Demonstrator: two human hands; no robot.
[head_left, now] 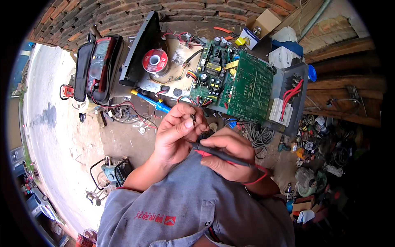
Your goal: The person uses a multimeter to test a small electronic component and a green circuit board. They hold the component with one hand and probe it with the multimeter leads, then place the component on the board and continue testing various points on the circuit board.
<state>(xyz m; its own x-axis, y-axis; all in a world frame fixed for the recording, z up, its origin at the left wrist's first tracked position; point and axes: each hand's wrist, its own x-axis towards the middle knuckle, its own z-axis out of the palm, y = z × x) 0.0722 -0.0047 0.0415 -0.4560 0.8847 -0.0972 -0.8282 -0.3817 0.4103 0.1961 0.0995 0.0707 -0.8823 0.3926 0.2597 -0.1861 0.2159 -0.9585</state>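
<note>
In front of my chest, my left hand [173,136] pinches a small dark electronic part [192,117] between thumb and fingers; its exact kind is too small to tell. Close beside it, my right hand [234,154] is closed around a black test probe [226,156] and a red test probe [202,152], both pointing toward the left hand. Whether their tips touch the part cannot be made out. Beyond the hands lies an opened device with a large green circuit board [251,88]. A multimeter [100,61] sits in its black case at the far left.
A solder spool [154,61] rests on the device's pale plate, beside an upright black panel [140,47]. A blue soldering iron [152,101] lies at the bench's near edge. Coiled grey cable [260,138] and clutter lie on the floor. An open carton [259,31] stands by the brick wall.
</note>
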